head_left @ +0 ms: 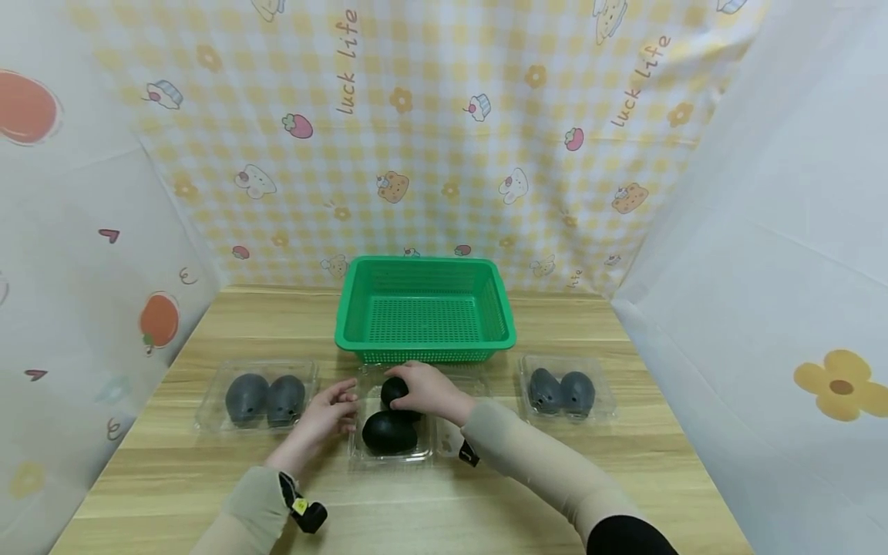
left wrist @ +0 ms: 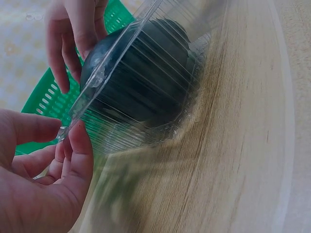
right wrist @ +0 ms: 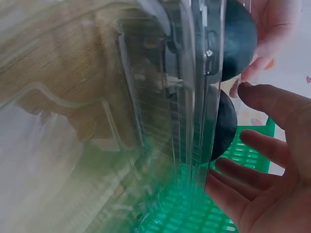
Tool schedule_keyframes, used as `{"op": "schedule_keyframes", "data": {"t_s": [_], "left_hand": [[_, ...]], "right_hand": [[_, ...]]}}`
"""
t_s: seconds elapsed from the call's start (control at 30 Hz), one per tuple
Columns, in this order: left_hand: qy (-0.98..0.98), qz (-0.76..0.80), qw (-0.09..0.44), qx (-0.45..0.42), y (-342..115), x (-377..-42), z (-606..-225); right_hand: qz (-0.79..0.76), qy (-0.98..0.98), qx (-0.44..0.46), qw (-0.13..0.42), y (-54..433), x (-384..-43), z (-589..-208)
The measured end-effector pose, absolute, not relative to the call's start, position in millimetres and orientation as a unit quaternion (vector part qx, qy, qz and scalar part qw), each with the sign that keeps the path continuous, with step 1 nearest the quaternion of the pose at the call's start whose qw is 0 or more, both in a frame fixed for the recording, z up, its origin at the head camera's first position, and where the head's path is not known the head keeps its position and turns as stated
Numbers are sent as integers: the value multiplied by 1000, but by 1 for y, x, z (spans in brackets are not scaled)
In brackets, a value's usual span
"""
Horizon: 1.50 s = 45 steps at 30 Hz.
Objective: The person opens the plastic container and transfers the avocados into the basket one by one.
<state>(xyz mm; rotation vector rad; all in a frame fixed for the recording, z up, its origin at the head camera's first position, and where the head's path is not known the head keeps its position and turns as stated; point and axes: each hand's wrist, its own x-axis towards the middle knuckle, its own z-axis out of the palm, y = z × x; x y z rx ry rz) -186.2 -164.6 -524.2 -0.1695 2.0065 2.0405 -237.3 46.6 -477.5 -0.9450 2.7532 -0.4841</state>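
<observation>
A clear plastic clamshell box [head_left: 361, 456] lies unfolded in the middle of the table. In its base are two dark, smooth, egg-shaped objects, the nearer one [head_left: 389, 433] lying on its side and the farther one [head_left: 393, 390] partly covered by my right hand [head_left: 425, 391]. That hand [right wrist: 277, 155] spreads its thumb and fingers around the farther object, fingertips close to its surface. At the box's left edge, my left hand [head_left: 331, 412] pinches the thin rim between thumb and finger [left wrist: 81, 145], as the left wrist view shows.
A green perforated basket [head_left: 425, 353] stands behind the box. Closed clear boxes, each with two dark egg-shaped objects, sit at left [head_left: 257, 424] and right [head_left: 567, 358]. The unfolded lid [head_left: 451, 439] lies beneath my right forearm. A patterned cloth [head_left: 444, 154] hangs behind the table.
</observation>
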Motion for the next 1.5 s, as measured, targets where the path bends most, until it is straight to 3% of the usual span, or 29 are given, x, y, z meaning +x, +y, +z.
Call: {"op": "schedule_keyframes", "data": {"t_s": [0.6,1.5], "left_hand": [[694,704,136,-61,-164,-185,-521],[696,701,140,-69,-163,-188,-523]], "right_hand": [[-76,939,-322,96,36,-239,-487],[-99,931,-343,80,36,-238,-484]]}}
